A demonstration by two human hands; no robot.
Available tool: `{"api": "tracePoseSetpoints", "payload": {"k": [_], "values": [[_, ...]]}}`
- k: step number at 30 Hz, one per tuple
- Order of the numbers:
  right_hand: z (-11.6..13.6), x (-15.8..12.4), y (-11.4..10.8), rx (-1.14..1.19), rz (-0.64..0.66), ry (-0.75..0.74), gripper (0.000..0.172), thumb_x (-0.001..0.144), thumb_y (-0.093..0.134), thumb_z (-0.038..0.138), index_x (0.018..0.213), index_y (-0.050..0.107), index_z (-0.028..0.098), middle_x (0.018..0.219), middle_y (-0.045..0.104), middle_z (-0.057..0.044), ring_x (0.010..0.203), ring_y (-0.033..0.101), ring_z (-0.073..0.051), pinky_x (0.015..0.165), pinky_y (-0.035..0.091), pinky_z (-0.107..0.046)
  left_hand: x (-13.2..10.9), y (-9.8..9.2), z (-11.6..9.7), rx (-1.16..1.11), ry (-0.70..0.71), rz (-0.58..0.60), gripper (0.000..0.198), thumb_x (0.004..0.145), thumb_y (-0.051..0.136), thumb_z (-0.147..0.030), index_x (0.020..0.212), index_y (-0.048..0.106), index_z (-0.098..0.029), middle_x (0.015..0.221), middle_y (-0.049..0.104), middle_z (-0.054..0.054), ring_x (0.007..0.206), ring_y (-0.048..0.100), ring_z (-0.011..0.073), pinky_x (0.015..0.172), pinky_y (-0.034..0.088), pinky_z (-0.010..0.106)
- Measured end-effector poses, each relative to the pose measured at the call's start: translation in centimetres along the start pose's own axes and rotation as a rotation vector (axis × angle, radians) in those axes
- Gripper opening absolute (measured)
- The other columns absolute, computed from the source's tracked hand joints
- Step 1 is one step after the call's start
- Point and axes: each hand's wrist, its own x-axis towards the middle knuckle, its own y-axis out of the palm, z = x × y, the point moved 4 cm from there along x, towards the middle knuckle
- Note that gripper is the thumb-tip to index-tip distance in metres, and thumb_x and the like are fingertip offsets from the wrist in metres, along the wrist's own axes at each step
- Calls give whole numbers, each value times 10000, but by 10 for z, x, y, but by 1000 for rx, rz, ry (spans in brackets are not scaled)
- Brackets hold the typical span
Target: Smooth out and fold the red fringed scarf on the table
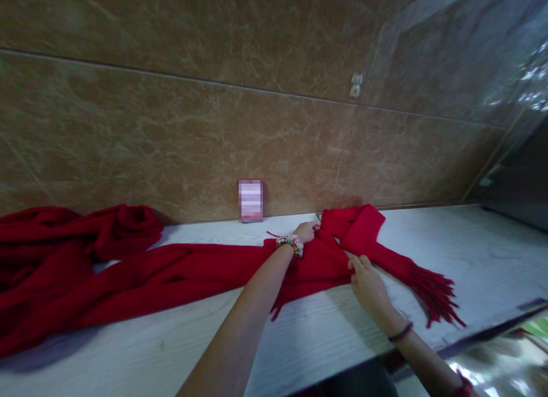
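The table (479, 243) butts against the wall (171, 129) at the back, and its front edge runs close below the right wrist. Bare tabletop lies open to the right of the fringe (436, 294) and in front of the scarf (171, 274). The scarf stretches left from the hands and bunches at the far left. A small card (250, 200) leans on the wall. The left hand (306, 231) rests on the folded end, fingers together; whether it grips, I cannot tell. The right hand (368, 283) pinches the fold's near edge.
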Motion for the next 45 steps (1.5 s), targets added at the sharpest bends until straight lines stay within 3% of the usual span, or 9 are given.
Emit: {"api": "tracePoseSetpoints", "payload": {"k": [10, 15, 19, 25, 31, 35, 38, 43, 45], "values": [[9, 6, -16, -284, 139, -317, 325, 766, 365, 0, 964, 558, 172, 924, 560, -102, 841, 536, -211, 690, 406, -299, -41, -34, 14, 256, -51, -3, 414, 785, 503, -359, 1126, 507, -126, 1045, 575, 124, 976, 533, 236, 837, 411, 329], [13, 6, -18, -290, 171, -332, 314, 773, 357, 17, 992, 536, 153, 933, 540, -107, 746, 564, -192, 589, 429, -272, -110, -59, 26, 351, 23, -127, 448, 853, 388, -393, 1222, 421, -141, 1205, 460, 130, 1100, 443, 212, 936, 348, 336], [5, -1, -10, -328, 209, -266, 311, 775, 342, 5, 976, 542, 135, 941, 546, -123, 664, 581, -171, 552, 433, -264, -182, -60, 29, 414, 188, -17, 462, 855, 361, -445, 1279, 353, -260, 1338, 322, 72, 1221, 298, 209, 1000, 279, 361], [21, 11, -23, -282, 187, -406, 294, 751, 400, 36, 959, 581, 137, 965, 565, -148, 834, 566, -243, 675, 459, -347, -253, -70, 48, 567, 58, -15, 483, 849, 374, -440, 1299, 323, -271, 1343, 311, 86, 1205, 323, 248, 956, 330, 393], [80, 18, -10, 65, 206, -820, 429, 733, 450, 104, 1154, 502, 168, 1139, 532, -99, 1042, 486, -209, 885, 418, -354, -268, -91, 47, 522, -47, 10, 411, 842, 423, -316, 1243, 404, -230, 1158, 501, 54, 1007, 501, 167, 864, 402, 267], [80, 13, 7, 118, 186, -807, 552, 726, 337, 10, 1245, 417, 179, 1139, 554, -77, 1038, 510, -177, 891, 430, -346, -273, -102, 50, 517, -100, 13, 491, 801, 471, -424, 1243, 404, -223, 1171, 499, 71, 1033, 484, 204, 870, 392, 320], [69, 13, 6, 179, 125, -793, 545, 757, 297, 4, 1259, 394, 192, 1136, 567, -67, 1011, 539, -154, 865, 459, -321, -276, -108, 61, 540, -125, 16, 378, 809, 475, -276, 1180, 473, -203, 1125, 528, 74, 1014, 499, 194, 865, 396, 309], [54, 18, -17, 251, -212, -698, 495, 791, 261, 11, 1238, 420, 155, 1227, 499, -91, 1150, 431, -177, 966, 378, -386, -277, -136, 55, 727, -173, -229, 388, 757, 418, -50, 1103, 517, -194, 1034, 530, 74, 926, 528, 181, 794, 436, 292], [54, 14, -16, 243, -182, -717, 474, 804, 273, 30, 1235, 425, 155, 1232, 497, -90, 1161, 419, -181, 971, 369, -398, -281, -139, 48, 794, -157, -248, 364, 780, 452, -115, 1131, 503, -198, 1015, 533, 89, 936, 522, 205, 805, 430, 320]]}}
